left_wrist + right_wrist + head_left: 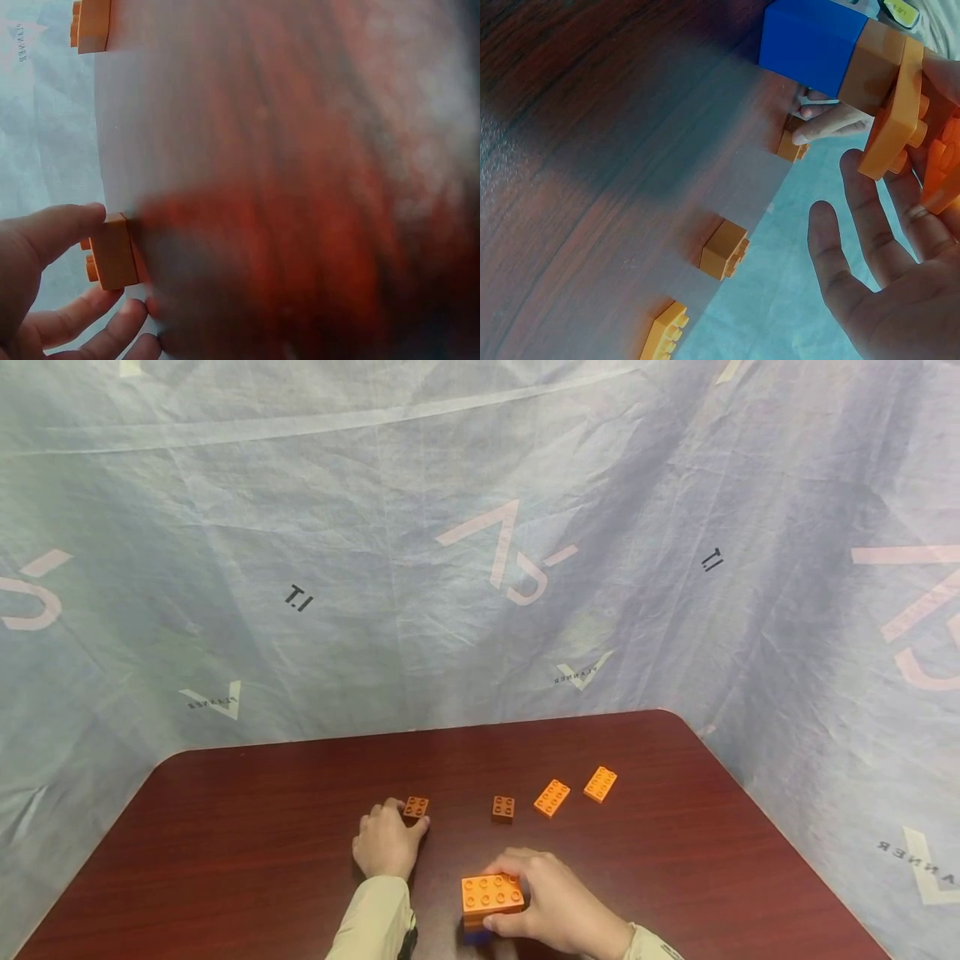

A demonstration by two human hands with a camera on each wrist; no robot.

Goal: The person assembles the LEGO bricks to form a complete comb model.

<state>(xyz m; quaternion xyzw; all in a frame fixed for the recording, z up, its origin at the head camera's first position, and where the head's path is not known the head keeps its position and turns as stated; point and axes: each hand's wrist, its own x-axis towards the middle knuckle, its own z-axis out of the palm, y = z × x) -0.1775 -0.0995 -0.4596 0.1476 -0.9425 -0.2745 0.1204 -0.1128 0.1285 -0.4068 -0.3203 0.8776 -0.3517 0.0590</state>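
Note:
In the head view my left hand [386, 842] reaches over the table. Its thumb and fingers pinch a small brown-orange brick [116, 253] with studs on top, which stands on the table. Near the front edge my right hand [558, 897] grips a stack of bricks [491, 897], thumb on the near side and fingers behind. The right wrist view shows its layers: a blue brick [810, 45], a brown-orange brick [871, 67] and a flat orange brick [896, 112]. Another flat orange brick [941, 169] shows close to the palm; how it is held is partly hidden.
A second brown-orange brick [503, 808] stands right of my left hand. Farther right lie two flat orange bricks, a nearer one [552, 798] and a farther one [601, 784]. The dark red table [262, 810] has rounded far corners, and a grey printed cloth [390, 568] hangs behind it.

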